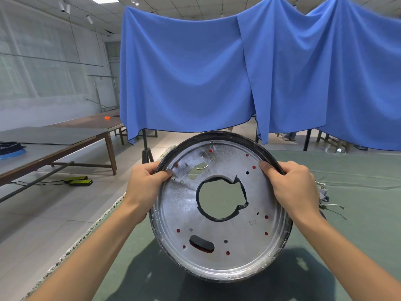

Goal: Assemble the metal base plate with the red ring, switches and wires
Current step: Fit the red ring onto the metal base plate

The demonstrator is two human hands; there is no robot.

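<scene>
Drapery of blue cloth (186,68) fills the background, hung across stands beyond the work area; long wooden tables (65,135) stand well apart at my left. Below, a green-covered surface (347,192) carries the work.

Metal base plate (221,203): a round, dished disc, tilted up toward me with its lower edge down by the surface; whether it rests there I cannot tell. A large central opening edged in black, one open cutout, one dark slot and many small holes pierce it. Red shows through several holes and the lower slot, so I judge the red ring (178,230) already sits behind the plate. A dark band runs round the upper rim.

My left hand (145,183) grasps the rim at upper left, thumb on the face and fingers curled behind. My right hand (293,183) grasps the rim at upper right in the same manner.

Wires (329,205) and small fittings lie on the surface just beside my right wrist; details are too small to read.

Handling, as I judge it: thin sheet metal, stiff and fairly light, smooth enough to slip, with edges at the cutouts possibly sharp. Best held at opposite points of the rolled rim, clear of the central opening.
</scene>
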